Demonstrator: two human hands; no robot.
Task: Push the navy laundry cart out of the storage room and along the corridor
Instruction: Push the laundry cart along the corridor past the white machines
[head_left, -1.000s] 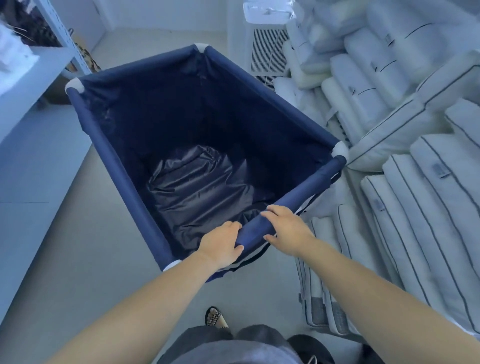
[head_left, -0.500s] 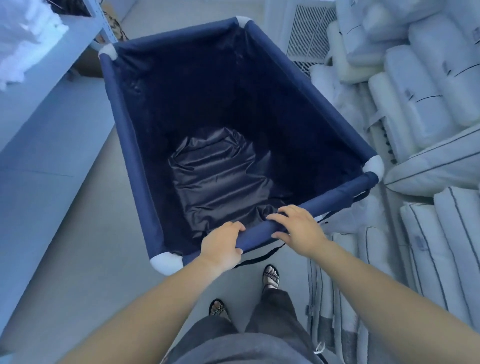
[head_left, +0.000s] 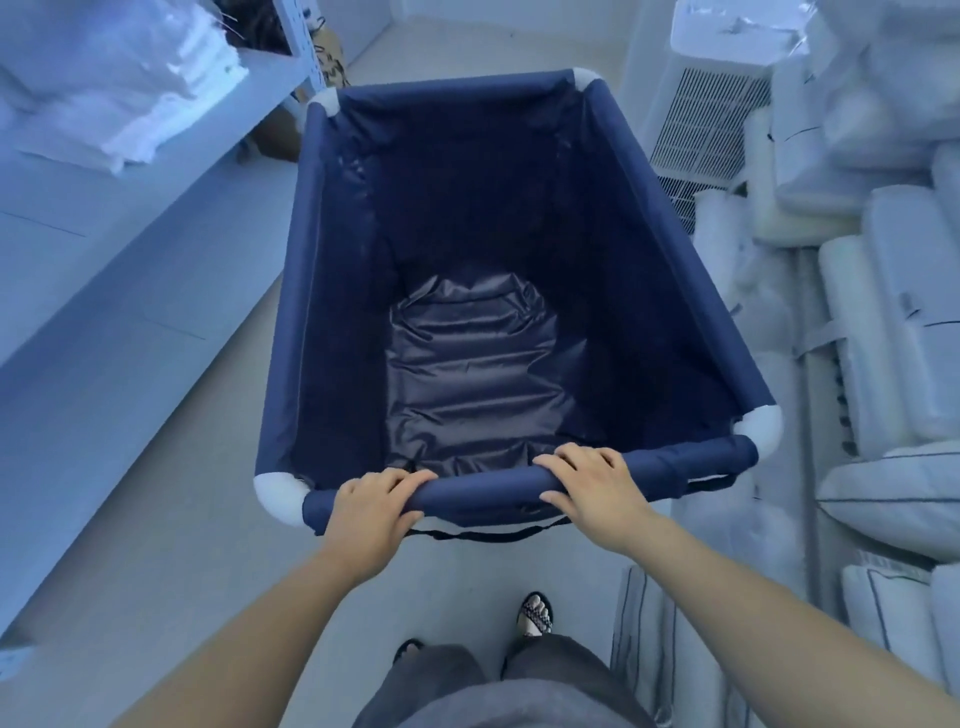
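The navy laundry cart (head_left: 306, 291) fills the middle of the head view, a deep fabric bin with white corner joints and nothing inside but its wrinkled dark lining. My left hand (head_left: 371, 506) grips the near rim bar toward its left end. My right hand (head_left: 597, 488) grips the same bar further right, fingers curled over the top. Both arms reach forward from the bottom of the frame. The cart points straight ahead down the aisle.
A long white shelf (head_left: 93, 291) with folded white linen (head_left: 124, 78) runs along the left. Stacked white pillows (head_left: 883, 291) and a white vented unit (head_left: 706, 119) crowd the right side, close to the cart. Bare floor (head_left: 441, 47) continues beyond the cart. My sandalled feet (head_left: 535, 616) show below.
The cart has swung from angled toward the right to straight ahead and rolled forward between shelf and pillows. Both hands have stayed on the near rim bar, now spread wider.
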